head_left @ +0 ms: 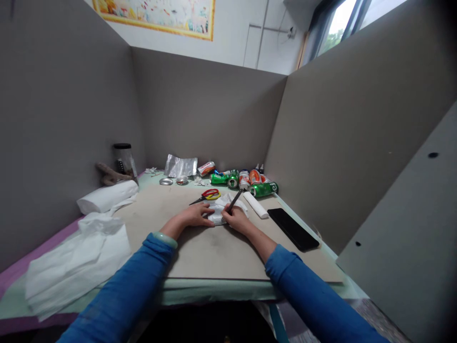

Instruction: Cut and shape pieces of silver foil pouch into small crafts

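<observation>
The left hand [196, 215], thumb and fingers spread, rests against the silvery sheet [216, 217] atop the beige board [217, 257], apparently steadying it for the dark pen-like tool [234, 200] pinched in the right hand [237, 220].

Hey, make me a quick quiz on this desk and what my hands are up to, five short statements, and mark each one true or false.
1. The right hand holds a dark pen-like tool. True.
2. The left hand is gripping a drink can. False: its fingers are on a pale, shiny sheet.
3. A black-lidded jar stands beside the left panel. True.
4. The scissors have handles that are all blue. False: the handles are red and yellow.
5. A flat black object lies to the right of the right hand. True.
</observation>
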Tool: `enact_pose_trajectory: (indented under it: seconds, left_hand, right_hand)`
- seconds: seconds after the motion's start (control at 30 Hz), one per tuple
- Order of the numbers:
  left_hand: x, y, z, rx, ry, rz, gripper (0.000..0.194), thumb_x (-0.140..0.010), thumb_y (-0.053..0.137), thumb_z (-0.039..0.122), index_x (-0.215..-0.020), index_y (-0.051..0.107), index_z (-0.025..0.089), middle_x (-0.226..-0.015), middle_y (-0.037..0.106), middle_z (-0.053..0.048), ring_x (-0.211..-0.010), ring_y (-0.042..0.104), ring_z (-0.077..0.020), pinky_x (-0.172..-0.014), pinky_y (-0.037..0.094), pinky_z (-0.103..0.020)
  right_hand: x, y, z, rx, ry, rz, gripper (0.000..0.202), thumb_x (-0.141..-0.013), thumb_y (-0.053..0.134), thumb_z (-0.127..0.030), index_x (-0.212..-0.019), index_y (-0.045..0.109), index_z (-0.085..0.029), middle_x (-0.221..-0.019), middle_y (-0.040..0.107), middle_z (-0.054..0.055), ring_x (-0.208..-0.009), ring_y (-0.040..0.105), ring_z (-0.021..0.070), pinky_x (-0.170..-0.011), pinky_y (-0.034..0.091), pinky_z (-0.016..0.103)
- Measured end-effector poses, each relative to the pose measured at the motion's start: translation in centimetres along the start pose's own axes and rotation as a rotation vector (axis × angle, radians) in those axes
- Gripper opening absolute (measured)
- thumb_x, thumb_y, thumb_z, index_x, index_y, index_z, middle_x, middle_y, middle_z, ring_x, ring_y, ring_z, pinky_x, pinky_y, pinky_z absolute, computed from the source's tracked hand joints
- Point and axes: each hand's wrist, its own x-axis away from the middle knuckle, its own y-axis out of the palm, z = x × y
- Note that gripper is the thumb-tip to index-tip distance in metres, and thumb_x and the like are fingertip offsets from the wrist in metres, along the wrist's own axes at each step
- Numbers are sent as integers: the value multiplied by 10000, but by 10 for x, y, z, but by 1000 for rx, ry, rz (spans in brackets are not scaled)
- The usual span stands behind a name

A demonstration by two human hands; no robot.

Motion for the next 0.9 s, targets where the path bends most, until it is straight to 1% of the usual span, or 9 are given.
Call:
enact_pose_trajectory:
  seconds: [0.17,0.37,0.53,0.63,0.8,0.9]
  left_hand:
    - [0,0,-1,19,2,8,729,-669,633,637,-1286,525,263,-1454,344,-48,-1319,310,-297,-1079,242,-353]
    - [1,-1,2,14,-9,5,734,-672,634,631,-1288,526,247,-1453,343,-63,-1321,308,-307,-1082,238,-361]
    - [2,-2,2,24,-11,7,721,-667,644,623,-1279,532,258,-1448,355,-48,-1318,314,-300,-1082,238,-352]
    - [2,-2,3,28,-9,5,732,-668,642,625,-1287,524,251,-1450,350,-58,-1317,315,-300,-1082,240,-358]
    - [2,-3,5,24,-13,-4,724,-672,643,616,-1282,531,243,-1451,349,-58,-1321,308,-303,-1084,239,-352]
    - [2,-3,4,15,-24,-6,715,-673,639,619,-1282,530,260,-1453,347,-45,-1329,297,-294,-1088,231,-347]
  right_hand:
    - [-1,1,0,28,7,-10,161,-758,455,-261,-646,526,-170,-560,485,-19,-563,447,115,-539,308,225]
    - [-1,1,1,40,0,-13,167,-762,446,-259,-628,492,-170,-551,454,-23,-550,430,107,-532,298,221]
    - [-1,0,-1,23,13,-21,166,-753,445,-252,-613,480,-168,-541,437,-26,-546,422,104,-530,295,220]
    - [0,-1,-2,10,15,-32,170,-749,436,-246,-603,476,-167,-531,425,-30,-535,413,101,-523,295,219]
    - [0,0,0,-4,-4,-37,165,-748,441,-250,-615,490,-165,-537,436,-33,-535,408,99,-524,304,215]
    - [0,0,1,-14,-14,-41,176,-757,444,-258,-618,497,-164,-545,450,-30,-541,414,99,-530,314,214]
